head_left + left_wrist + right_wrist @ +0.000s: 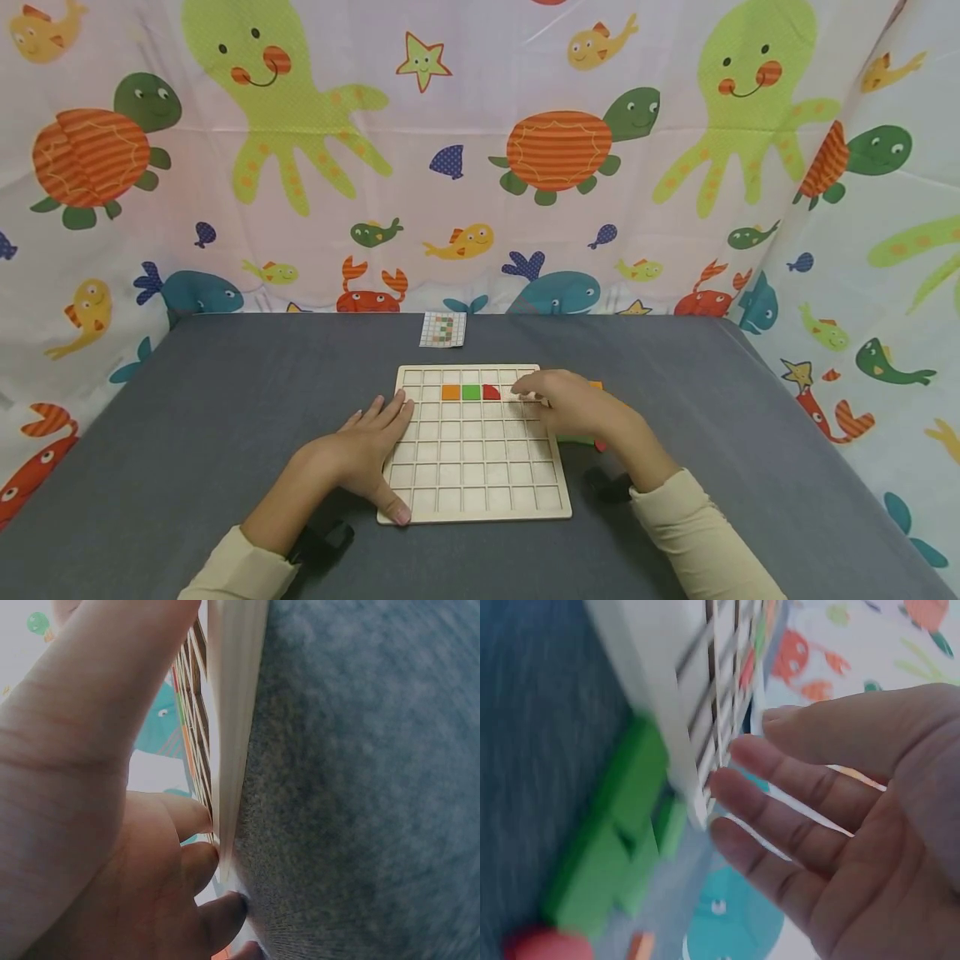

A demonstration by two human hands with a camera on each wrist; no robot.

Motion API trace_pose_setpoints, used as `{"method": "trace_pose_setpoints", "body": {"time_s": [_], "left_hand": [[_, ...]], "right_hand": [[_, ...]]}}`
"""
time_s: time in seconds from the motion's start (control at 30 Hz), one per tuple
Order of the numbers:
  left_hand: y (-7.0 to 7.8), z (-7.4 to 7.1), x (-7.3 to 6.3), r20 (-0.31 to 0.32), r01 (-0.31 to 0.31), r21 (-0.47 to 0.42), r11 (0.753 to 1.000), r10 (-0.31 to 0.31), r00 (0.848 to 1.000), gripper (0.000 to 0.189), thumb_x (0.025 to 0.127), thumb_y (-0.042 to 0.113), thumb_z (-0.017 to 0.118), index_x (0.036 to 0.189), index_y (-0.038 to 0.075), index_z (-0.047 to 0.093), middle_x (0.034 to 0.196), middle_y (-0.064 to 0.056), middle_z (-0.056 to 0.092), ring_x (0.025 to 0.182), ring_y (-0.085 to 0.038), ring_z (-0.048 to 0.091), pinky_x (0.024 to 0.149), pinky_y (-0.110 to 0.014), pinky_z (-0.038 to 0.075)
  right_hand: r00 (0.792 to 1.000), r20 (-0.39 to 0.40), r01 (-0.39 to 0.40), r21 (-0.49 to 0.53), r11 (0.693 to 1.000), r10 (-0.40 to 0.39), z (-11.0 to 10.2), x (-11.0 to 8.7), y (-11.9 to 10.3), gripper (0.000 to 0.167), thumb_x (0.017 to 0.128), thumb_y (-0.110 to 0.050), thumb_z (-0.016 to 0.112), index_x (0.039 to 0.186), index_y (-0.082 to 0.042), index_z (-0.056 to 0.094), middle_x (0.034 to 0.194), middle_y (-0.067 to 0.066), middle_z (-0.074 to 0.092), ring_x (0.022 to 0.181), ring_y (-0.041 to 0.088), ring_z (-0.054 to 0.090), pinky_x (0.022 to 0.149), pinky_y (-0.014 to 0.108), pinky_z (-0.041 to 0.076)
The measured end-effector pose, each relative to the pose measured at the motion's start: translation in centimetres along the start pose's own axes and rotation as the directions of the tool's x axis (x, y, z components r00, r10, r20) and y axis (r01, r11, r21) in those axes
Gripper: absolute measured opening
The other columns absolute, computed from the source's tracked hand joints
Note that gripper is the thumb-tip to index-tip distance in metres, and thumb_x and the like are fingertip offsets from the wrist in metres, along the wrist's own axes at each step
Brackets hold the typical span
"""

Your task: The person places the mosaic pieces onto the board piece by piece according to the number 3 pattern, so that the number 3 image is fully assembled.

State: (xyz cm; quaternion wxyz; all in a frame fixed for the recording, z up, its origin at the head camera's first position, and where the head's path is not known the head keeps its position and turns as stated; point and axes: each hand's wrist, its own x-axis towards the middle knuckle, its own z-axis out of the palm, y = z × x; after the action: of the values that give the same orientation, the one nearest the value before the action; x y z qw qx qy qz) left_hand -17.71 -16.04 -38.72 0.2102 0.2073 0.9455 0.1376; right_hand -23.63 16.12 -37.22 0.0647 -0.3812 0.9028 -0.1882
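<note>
A pale wooden grid board (448,475) lies on the table. In its upper row sit an orange square (450,392), a green square (471,392) and a red piece with a rounded corner (491,392), side by side. My left hand (363,454) rests along the board's left edge, fingers spread, thumb at the near left corner. Over the upper right of the board is my right hand (573,404), just right of the red piece. In the right wrist view its fingers (795,802) are loosely extended near the board's edge, with nothing between them and the thumb.
Beyond the board lies a small card (442,330) printed with a coloured grid. Right of the board, partly behind my right hand, are several loose pieces, among them green blocks (604,855) and a red one (547,945). A sea-animal curtain (480,167) hangs behind the grey table (247,400).
</note>
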Motion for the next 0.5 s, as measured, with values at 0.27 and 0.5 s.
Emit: {"method": "trace_pose_setpoints", "body": {"time_s": [0.27,0.5], "left_hand": [[-0.1,0.2,0.1,-0.014,-0.006,0.005,1.0,0.007,1.0,0.151,0.049,0.072,0.087,0.161,0.004,0.012,0.166,-0.017,0.002,0.15,-0.042,0.002,0.117,-0.06,0.011],[-0.1,0.1,0.1,-0.013,-0.012,0.008,1.0,0.012,1.0,0.152,0.049,0.072,0.087,0.161,0.003,0.011,0.166,-0.017,0.001,0.15,-0.042,0.001,0.117,-0.06,0.01]], "right_hand": [[0.976,-0.011,-0.217,-0.011,0.976,0.217,-3.0,-2.3,2.1,0.031,0.087,0.007,0.062,0.117,0.001,0.07,0.108,0.012,0.069,0.098,0.029,0.064,0.08,0.044,0.054],[0.975,-0.038,-0.221,-0.046,0.974,0.22,-3.3,-2.6,3.3,0.025,0.087,0.0,0.072,0.112,0.002,0.071,0.102,0.012,0.069,0.088,0.025,0.064,0.078,0.044,0.054]]}}
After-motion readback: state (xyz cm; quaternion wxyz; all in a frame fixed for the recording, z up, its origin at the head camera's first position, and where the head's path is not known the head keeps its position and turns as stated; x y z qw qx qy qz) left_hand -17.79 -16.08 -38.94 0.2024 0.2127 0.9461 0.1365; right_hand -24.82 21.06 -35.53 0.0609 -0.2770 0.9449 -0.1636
